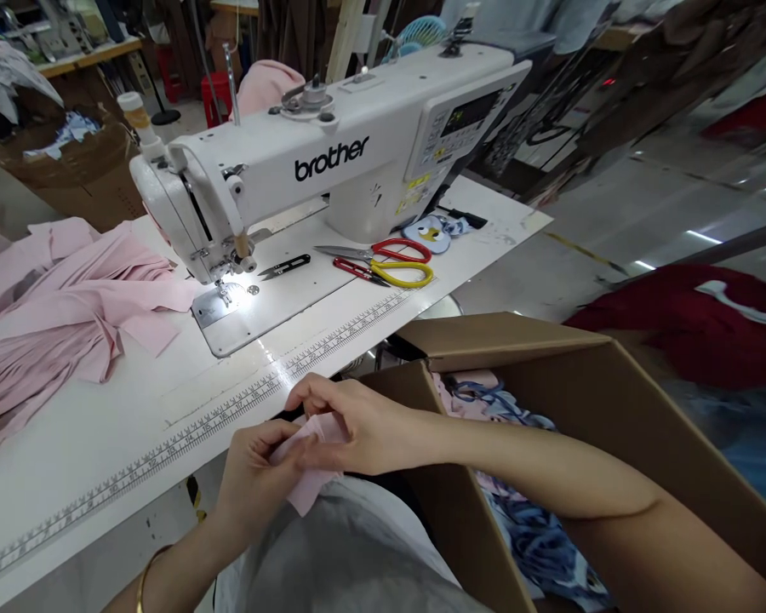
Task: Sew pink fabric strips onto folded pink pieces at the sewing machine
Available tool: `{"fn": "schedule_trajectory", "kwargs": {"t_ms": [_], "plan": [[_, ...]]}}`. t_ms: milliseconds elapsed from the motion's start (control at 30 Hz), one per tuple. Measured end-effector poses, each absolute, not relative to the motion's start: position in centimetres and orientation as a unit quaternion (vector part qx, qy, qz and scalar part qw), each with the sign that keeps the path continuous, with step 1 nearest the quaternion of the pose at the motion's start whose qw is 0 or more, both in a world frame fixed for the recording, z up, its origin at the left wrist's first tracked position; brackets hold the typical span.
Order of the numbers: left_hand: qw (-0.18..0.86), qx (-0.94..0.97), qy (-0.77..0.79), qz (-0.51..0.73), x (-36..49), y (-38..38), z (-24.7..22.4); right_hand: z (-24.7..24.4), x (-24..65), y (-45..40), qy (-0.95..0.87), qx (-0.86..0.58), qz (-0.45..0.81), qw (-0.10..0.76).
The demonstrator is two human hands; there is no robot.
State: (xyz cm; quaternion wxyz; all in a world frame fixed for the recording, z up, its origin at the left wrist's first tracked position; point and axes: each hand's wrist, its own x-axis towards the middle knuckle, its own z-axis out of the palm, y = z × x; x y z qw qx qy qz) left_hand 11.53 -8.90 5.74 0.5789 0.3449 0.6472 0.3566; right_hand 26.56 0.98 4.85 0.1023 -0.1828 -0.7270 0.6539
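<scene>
A small folded piece of pink fabric (311,487) is held between my two hands, just in front of the table's edge and above my lap. My left hand (259,472) pinches its left side, thumb on top. On the other side my right hand (351,426) grips the upper part with curled fingers, some of them hidden by the cloth. Beyond them stands a white sewing machine (332,153), its lamp lighting the needle plate (220,306). A stack of pink fabric pieces (70,306) lies left of the needle.
Red-and-yellow-handled scissors (389,260) and black thread snips (286,267) lie on the machine bed. A printed ruler strip (230,417) runs along the white table's front edge. At my right, an open cardboard box (517,332) holds blue and pink cloth pieces (536,528).
</scene>
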Motion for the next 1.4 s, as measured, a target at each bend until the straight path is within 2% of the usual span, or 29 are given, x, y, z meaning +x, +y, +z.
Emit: {"fn": "schedule_trajectory", "kwargs": {"t_ms": [167,267,433,500,633,700,867,1100,1400], "plan": [[0.659,0.286,0.583,0.380,11.2,-9.1,5.1,4.3,26.7,1.1,-0.653,-0.110,0.744,0.095],[0.707,0.272,0.540,0.367,11.0,-8.9,4.7,4.3,26.8,1.0,-0.715,-0.115,0.683,0.097],[0.690,0.299,0.585,0.304,11.0,-8.1,5.0,4.5,27.2,1.1,-0.771,-0.119,0.612,0.131],[0.712,0.272,0.575,0.298,11.0,-8.0,5.1,4.1,27.5,1.0,-0.794,-0.141,0.563,0.182],[0.735,0.181,0.554,0.347,11.2,-8.0,5.0,2.7,27.6,-0.6,-0.853,-0.145,0.339,0.369],[0.744,0.152,0.541,0.361,11.3,-8.0,5.1,1.9,27.3,-1.7,-0.856,-0.147,0.280,0.408],[0.763,0.114,0.532,0.349,11.1,-7.8,5.7,1.5,27.4,-2.4,-0.856,-0.122,0.311,0.395],[0.773,0.102,0.532,0.331,10.6,-7.9,5.7,2.3,28.3,-0.9,-0.892,-0.016,0.194,0.408],[0.742,0.182,0.549,0.338,10.8,-8.0,5.2,2.8,28.0,-1.0,-0.865,-0.017,0.351,0.357]]}}
